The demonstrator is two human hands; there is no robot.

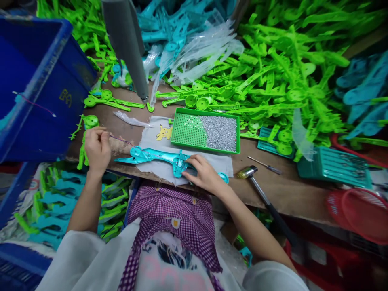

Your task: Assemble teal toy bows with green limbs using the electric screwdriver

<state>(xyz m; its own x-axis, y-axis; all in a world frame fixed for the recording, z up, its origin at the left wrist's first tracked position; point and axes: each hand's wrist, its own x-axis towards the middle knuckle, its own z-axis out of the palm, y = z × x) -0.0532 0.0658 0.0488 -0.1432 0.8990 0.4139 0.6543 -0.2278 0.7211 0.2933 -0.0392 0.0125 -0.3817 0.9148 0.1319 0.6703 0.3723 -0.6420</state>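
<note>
A long turquoise plastic part (160,156), like a toy gun shell, lies flat on a grey cloth (151,131) at the table's front edge. My right hand (201,173) grips it near its right end, fingers over the small cross-shaped section; the palm hides what is beneath. To the left, my left hand (97,149) is raised with its fingers pinched together. From that pinch a thin reddish-purple wire (121,139) runs to the left portion of the turquoise part. Behind the part sits a green tray (238,133) with small silver screws heaped in its right half.
Bright green plastic parts (273,72) are piled across the back. A grey powered driver (130,48) hangs at upper left. A hammer (257,186) and a small screwdriver (263,165) lie at right. A blue crate (60,52) stands left, a red basket (360,214) right.
</note>
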